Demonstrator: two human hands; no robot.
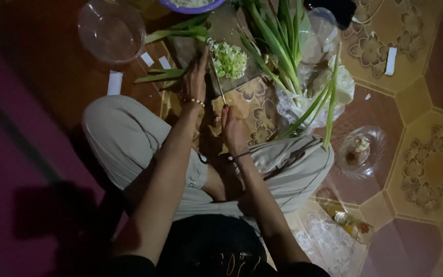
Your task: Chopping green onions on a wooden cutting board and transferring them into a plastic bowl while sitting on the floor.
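- The right hand (pixel 232 131) is closed around the handle of a knife (pixel 218 84), whose thin blade runs up from the fist toward the heap of chopped greens (pixel 228 60); the wrist sits low, just above the crossed legs
- The left hand (pixel 196 77) lies flat and open on the dark chopping board (pixel 232 31), fingers stretched forward beside the heap; it grasps nothing that shows, and whether a stalk is pinned under the palm cannot be told in this dim light
- To my eye the outstretched fingers sit close to the blade; curling the fingertips under would keep them safer while cutting
- The heap lies on the board just right of the left hand, touching or nearly touching the blade's far end
- Whole green stalks (pixel 170 75) lie across the board's left edge, near the left hand, and a larger bunch of long leaves (pixel 283 46) stands in a clear plastic bag (pixel 303 100) to the right
- A steady, short rocking cut looks wise here, since the board rests on the patterned floor (pixel 426 164) and may slide
- An empty clear bowl (pixel 111 30) sits up left, well apart from the board, and another clear bowl with scraps (pixel 361 151) lies right of the knee
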